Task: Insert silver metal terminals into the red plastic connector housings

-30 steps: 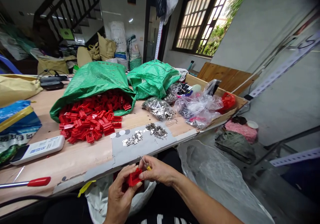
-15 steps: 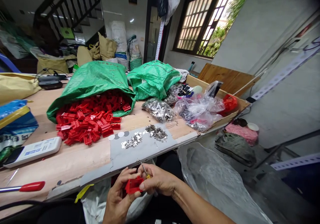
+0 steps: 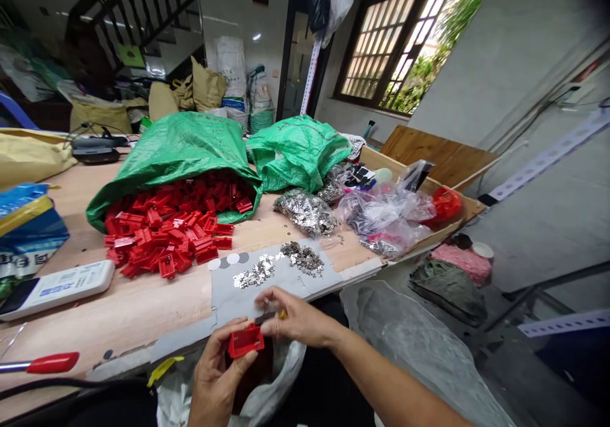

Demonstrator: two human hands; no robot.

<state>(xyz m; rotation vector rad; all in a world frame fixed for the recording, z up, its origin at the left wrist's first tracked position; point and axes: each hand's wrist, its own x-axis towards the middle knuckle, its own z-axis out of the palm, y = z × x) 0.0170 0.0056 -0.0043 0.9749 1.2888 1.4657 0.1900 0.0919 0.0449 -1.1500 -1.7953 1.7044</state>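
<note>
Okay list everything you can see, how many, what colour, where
table: 1, pale wood, centre
red part: 1, red, before the table
tool: 1, partly yellow, beside the red part
red pieces: uncounted pile, red, table left
green bags: 2, green, table back
sheet: 1, grey, table front
metal pieces: 2 heaps, silver, on the sheet
box: 1, wooden, table right
clear bags: several, clear, in and by the box
white item: 1, white and dark, table left
handle: 1, red, near left
blue packet: 1, blue and yellow, left edge
sacks: several, tan and white, back
window: 1, dark-framed, back right
staircase: 1, dark, back left
left hand: 1, bare, on the red part
right hand: 1, bare, on the tool
</note>
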